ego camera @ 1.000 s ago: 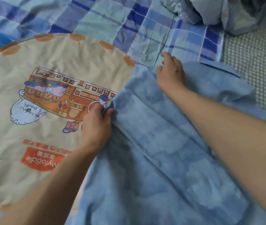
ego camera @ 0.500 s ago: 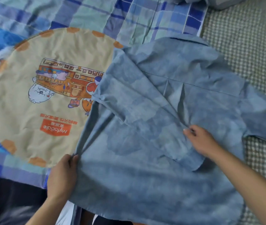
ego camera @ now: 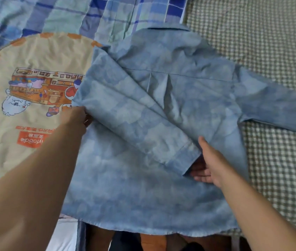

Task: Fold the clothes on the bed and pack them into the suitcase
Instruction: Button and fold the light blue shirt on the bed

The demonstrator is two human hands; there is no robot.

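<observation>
A light blue long-sleeved shirt [ego camera: 161, 187] lies back-up on the bed, collar at the far side. Its left sleeve [ego camera: 134, 122] is folded diagonally across the back, and the other sleeve [ego camera: 273, 107] stretches out to the right. My left hand [ego camera: 74, 116] grips the fold at the shirt's left edge. My right hand [ego camera: 206, 165] holds the cuff of the folded sleeve, fingers under it and thumb beside it. No suitcase is in view.
A round beige mat [ego camera: 26, 109] with a cartoon print and orange edge spots lies left of the shirt. A blue plaid sheet [ego camera: 71, 13] covers the far bed, a green-white checked cover [ego camera: 270, 42] the right. The bed's near edge runs just below the shirt hem.
My left hand rose from the shirt's lower left hem to the fold at its left edge. My right hand slid down the folded sleeve to its cuff. The view moved closer.
</observation>
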